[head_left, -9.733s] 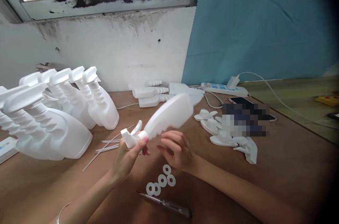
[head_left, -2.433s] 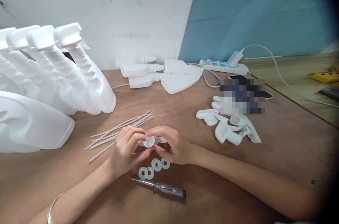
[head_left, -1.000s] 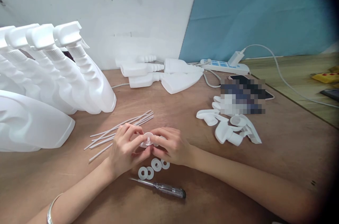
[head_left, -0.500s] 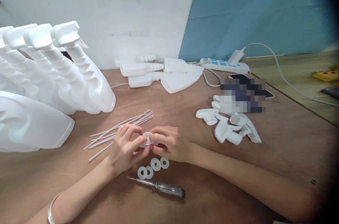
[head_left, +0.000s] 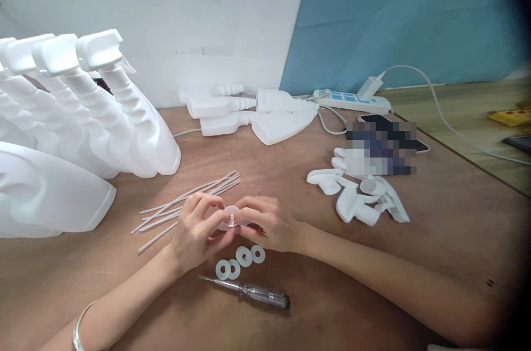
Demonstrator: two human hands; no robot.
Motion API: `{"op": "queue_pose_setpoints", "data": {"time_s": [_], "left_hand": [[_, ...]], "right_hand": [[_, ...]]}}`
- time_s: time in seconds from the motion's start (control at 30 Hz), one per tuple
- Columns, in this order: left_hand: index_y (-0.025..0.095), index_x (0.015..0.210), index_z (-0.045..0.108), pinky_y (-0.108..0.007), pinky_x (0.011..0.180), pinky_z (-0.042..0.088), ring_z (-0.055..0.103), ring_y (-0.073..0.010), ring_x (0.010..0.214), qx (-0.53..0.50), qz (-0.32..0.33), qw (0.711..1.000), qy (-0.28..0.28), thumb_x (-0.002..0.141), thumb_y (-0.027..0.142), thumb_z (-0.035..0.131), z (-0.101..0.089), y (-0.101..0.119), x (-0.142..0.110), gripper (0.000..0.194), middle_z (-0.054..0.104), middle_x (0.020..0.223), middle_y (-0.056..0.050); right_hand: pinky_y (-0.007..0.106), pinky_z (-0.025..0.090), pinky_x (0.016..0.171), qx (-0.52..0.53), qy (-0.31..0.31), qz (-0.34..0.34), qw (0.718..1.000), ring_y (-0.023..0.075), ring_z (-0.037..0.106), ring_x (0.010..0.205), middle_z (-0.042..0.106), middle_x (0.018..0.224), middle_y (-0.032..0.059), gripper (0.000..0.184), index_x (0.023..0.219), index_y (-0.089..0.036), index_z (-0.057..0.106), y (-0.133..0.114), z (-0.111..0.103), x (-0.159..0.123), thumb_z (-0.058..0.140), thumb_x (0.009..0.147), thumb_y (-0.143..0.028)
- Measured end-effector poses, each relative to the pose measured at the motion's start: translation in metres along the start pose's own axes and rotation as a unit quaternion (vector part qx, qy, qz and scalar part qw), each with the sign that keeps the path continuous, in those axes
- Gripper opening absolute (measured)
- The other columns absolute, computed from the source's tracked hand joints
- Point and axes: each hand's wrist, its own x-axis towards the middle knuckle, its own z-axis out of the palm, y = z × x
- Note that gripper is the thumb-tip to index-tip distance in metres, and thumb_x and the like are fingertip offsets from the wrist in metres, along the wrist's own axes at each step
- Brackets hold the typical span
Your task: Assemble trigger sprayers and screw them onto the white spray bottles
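Between the fingertips of both hands is a small translucent white round plastic part [head_left: 232,218] with a short stem in its middle. My left hand [head_left: 199,228] pinches it from the left, and my right hand [head_left: 267,223] grips its right side; the fingers cover its edges. Thin white tubes [head_left: 160,224] lie behind and left of my left hand. Just below the hands are several flat white washers [head_left: 244,256], some overlapping. A screwdriver [head_left: 261,295] with a clear handle lies in front of them.
White spray bottles [head_left: 145,135] stand at the left, with another bottle [head_left: 53,190] lying before them. Empty-looking white bottles [head_left: 282,125] lie at the back. To the right are white trigger-head parts [head_left: 357,206], a phone [head_left: 375,121] and a power strip [head_left: 346,101].
Hardly anything differs: the camera view has shifted slightly, and both hands still hold the round part in the same place.
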Motion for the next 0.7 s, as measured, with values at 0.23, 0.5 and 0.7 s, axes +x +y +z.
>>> {"op": "queue_pose_setpoints", "data": {"time_s": [0.23,0.5,0.7], "left_hand": [[0.019,0.085,0.060,-0.034,0.073,0.043,0.051,-0.0199,0.084,0.008,-0.006,1.000,0.001,0.070,0.025,0.063,-0.0001,0.0008,-0.0010,0.016,0.056,0.090,-0.008],[0.018,0.090,0.058,-0.035,0.075,0.044,0.051,-0.0203,0.087,-0.026,-0.003,0.999,-0.033,0.073,0.021,0.059,-0.0026,0.0009,0.0010,0.018,0.056,0.094,-0.009],[0.016,0.093,0.053,-0.033,0.072,0.042,0.050,-0.0193,0.084,-0.047,-0.011,0.995,-0.088,0.077,0.021,0.054,-0.0014,0.0001,0.0014,0.017,0.056,0.093,-0.009]], "right_hand": [[0.022,0.046,0.059,-0.022,0.088,0.005,0.996,0.0114,0.060,0.067,0.063,0.082,0.0028,0.027,0.099,-0.018,0.043,0.0013,0.0089,-0.0052,0.055,0.079,-0.031],[0.023,0.046,0.060,-0.036,0.070,-0.013,0.997,0.0124,0.060,0.068,0.063,0.083,0.0035,0.026,0.101,-0.018,0.041,0.0006,0.0098,-0.0050,0.052,0.080,-0.029],[0.026,0.048,0.064,0.031,0.052,0.019,0.998,0.0144,0.061,0.075,0.063,0.090,0.0062,0.028,0.103,-0.017,0.043,-0.0016,0.0041,-0.0040,0.053,0.078,-0.028]]}}
